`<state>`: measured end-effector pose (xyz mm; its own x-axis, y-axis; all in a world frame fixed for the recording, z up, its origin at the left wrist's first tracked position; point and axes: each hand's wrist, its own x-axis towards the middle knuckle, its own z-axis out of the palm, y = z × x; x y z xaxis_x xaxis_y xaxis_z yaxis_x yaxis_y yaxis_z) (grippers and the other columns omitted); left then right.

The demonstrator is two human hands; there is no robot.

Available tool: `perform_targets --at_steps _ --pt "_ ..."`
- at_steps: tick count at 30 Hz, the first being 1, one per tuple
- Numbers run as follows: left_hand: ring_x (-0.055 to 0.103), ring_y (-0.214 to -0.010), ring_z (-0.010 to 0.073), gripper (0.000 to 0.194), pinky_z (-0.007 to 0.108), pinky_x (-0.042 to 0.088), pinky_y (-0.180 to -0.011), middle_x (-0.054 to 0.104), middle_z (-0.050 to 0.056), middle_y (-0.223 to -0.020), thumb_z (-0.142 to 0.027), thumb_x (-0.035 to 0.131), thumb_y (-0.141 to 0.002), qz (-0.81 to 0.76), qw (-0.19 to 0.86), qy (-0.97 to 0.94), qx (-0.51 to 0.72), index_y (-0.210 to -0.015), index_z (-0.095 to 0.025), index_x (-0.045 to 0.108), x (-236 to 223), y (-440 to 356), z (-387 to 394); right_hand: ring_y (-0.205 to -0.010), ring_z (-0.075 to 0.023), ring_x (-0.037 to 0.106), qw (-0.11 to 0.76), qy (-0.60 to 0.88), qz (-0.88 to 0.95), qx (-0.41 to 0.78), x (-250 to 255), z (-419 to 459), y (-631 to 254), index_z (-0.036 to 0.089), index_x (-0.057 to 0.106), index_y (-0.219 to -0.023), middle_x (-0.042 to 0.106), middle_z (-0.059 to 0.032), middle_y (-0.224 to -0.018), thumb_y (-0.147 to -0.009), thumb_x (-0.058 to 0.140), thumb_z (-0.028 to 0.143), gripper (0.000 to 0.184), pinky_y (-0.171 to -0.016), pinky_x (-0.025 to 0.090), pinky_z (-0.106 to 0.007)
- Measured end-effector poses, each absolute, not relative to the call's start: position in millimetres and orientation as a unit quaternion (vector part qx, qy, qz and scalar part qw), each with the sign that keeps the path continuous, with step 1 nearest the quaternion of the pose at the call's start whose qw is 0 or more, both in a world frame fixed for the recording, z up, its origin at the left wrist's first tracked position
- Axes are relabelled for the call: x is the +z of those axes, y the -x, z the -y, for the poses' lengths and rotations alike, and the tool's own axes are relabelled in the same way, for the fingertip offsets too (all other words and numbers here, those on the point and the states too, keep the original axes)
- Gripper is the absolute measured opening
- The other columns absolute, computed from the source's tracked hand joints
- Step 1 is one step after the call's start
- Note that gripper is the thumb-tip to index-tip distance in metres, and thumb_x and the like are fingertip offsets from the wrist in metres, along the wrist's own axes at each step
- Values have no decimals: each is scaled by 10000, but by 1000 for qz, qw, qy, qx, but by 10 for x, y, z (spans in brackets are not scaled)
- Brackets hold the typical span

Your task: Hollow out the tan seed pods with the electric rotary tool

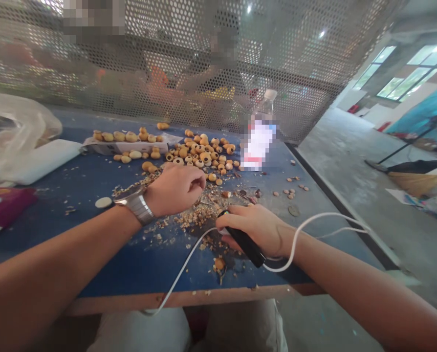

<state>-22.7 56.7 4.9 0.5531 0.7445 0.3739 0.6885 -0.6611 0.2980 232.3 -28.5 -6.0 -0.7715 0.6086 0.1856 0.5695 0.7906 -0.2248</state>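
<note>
In our right hand point(264, 230) we hold a black tool point(245, 245), the fingers grasping it from either side, so that it slants across the grip with its far end just past the fingertips and its near end jutting out below the palm. From that near end we see a white cord point(295, 239) loop up over our forearm towards the counter's right edge. Our left hand point(178, 188) is above the counter point(119, 274), its fingers curled inward; we cannot tell whether they pinch anything. On that wrist we wear a metal watch point(140, 208)

Between and below our hands we have a scatter of pale crumbs point(191, 218). One small gourd point(219, 264) lies near the counter's front edge, below the right fingers and apart from them. Just beyond our left hand sits a heap of small gourds point(205, 157), several with dark round holes, and more stand in a row on a long box point(112, 146) to the left. Behind the heap, to its right, we see a clear bottle point(265, 110), its lower part covered by a bright blurred patch
</note>
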Motion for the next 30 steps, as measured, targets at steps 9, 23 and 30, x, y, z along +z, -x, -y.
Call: perform_targets --at_steps 9,23,30 --pt "642 -863 297 114 454 387 -830 720 76 -887 -184 535 -830 -484 -34 -847 217 -877 -218 633 109 362 -645 -690 -147 552 80 306 944 97 38 300 -2342 282 630 -1197 621 16 -906 -873 679 242 330 -642 308 -287" --pt "649 -938 264 274 383 378 -813 734 48 -955 -121 604 -701 -386 28 -914 118 -904 -243 742 144 468 -730 -782 -139 586 133 272 932 198 32 241 -2405 245 624 -1156 622 5 -935 -878 664 180 289 -703 415 -253" --pt "653 -942 286 156 398 415 -815 720 73 -962 -249 617 -814 -374 33 -916 144 -904 -230 744 138 427 -718 -775 -133 583 154 247 929 228 27 221 -2414 212 627 -1128 637 -11 -923 -870 668 169 264 -709 434 -246"
